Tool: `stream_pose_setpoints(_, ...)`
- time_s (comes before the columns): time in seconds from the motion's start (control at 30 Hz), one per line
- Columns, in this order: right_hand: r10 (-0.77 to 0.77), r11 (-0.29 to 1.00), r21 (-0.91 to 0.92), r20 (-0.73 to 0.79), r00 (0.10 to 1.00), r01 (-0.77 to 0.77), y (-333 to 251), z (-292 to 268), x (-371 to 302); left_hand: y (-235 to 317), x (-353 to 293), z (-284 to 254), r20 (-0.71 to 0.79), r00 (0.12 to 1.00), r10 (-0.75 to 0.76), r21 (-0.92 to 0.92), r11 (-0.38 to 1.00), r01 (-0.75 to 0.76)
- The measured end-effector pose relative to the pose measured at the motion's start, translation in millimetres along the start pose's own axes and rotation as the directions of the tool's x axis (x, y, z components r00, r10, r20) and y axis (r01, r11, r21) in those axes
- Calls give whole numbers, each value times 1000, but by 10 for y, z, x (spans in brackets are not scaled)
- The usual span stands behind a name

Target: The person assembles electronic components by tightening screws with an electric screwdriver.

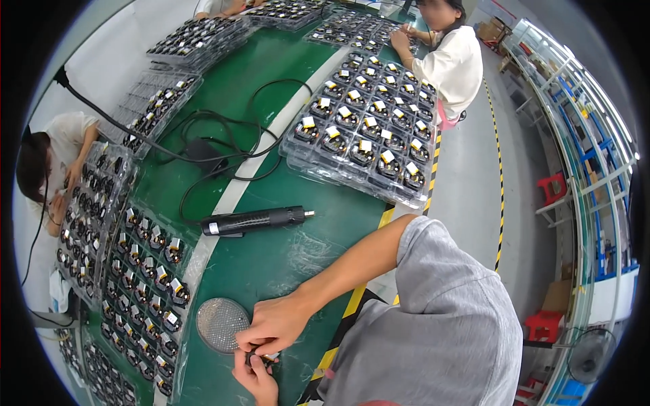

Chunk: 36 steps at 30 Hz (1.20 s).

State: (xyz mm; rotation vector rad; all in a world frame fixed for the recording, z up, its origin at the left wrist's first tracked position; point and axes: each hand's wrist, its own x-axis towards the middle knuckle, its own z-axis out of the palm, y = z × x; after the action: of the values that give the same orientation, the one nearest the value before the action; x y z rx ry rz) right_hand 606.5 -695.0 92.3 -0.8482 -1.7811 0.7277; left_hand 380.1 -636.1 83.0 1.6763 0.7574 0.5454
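Note:
Near the bottom of the head view, my two hands meet over a small black assembly [254,358], with a whitish piece showing at its side. My left hand [257,380] holds it from below, its thumb and fingers wrapped round it. From above, my right hand [279,326] closes its fingertips on the same part; they hide most of it, and whether they also hold something tiny cannot be made out. A round shallow dish [222,325] with a grid-like texture lies beside my right hand's fingertips. Farther off, a black electric screwdriver [257,220] rests on the green table, its tip to the right.
Clear plastic trays [359,172] of similar black assemblies with white tags are stacked ahead; another tray [142,298] stands left. A black cable [223,128] loops over the green table [298,271]. Co-workers [453,68] [51,162] sit at the far right and left. Shelving [596,183] lines the right.

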Motion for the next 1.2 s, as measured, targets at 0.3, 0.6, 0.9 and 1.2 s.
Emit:
stream_pose_setpoints(0.3, 124, 925, 363, -4, 992, -115, 60, -67, 68, -290, -177, -36, -71, 869, 490, 554, 744, -374)
stream_pose_setpoints(0.6, 212, 841, 493, 79, 974, -223, 123, -123, 132, -204, -291, -120, -127, 979, -159, 333, 923, 193)
stream_pose_setpoints(0.9, 138, 953, 266, 51, 989, -146, 211, -32, 103, 3, -42, -79, 64, 989, 133, 243, 959, -144)
stream_pose_setpoints(1.2, 160, 972, 174, 8, 987, -159, 110, -48, 65, 38, -118, 8, 69, 997, 37, 93, 995, -43)
